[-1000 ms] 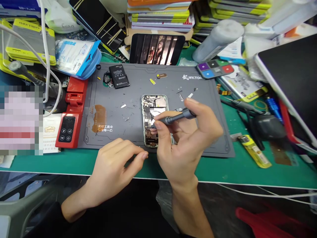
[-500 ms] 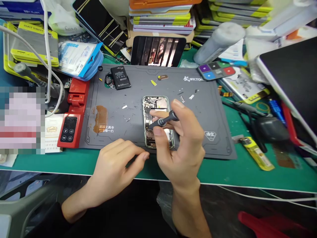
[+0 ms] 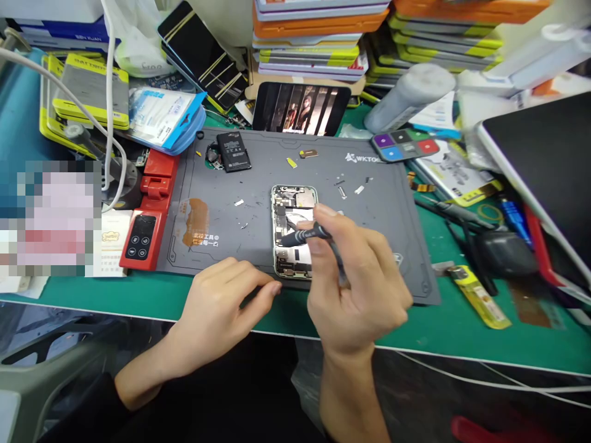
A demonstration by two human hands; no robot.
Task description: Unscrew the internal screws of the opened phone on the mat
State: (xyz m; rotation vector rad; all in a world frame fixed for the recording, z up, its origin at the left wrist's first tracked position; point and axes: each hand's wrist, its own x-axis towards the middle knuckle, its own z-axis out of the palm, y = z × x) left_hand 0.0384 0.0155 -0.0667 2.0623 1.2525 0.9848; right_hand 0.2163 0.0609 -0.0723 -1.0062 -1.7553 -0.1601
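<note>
An opened phone lies on the grey work mat, its inner boards and metal parts exposed. My right hand grips a dark screwdriver with a ringed metallic band. The tool slants down to the left, its tip over the phone's left side; whether it touches cannot be made out. My right fingers hide the phone's lower right side. My left hand rests at the mat's front edge by the phone's lower left corner, fingers curled and thumb against the index fingertip, with nothing visible between them.
A black battery and small loose parts lie on the mat. A phone playing video leans at the back. Left stands a red device; right are a coloured case, a yellow packet and cables.
My right hand has moved slightly right and turned, and the screwdriver lies flatter over the phone. The whole view has shifted a little. My left hand keeps its pose.
</note>
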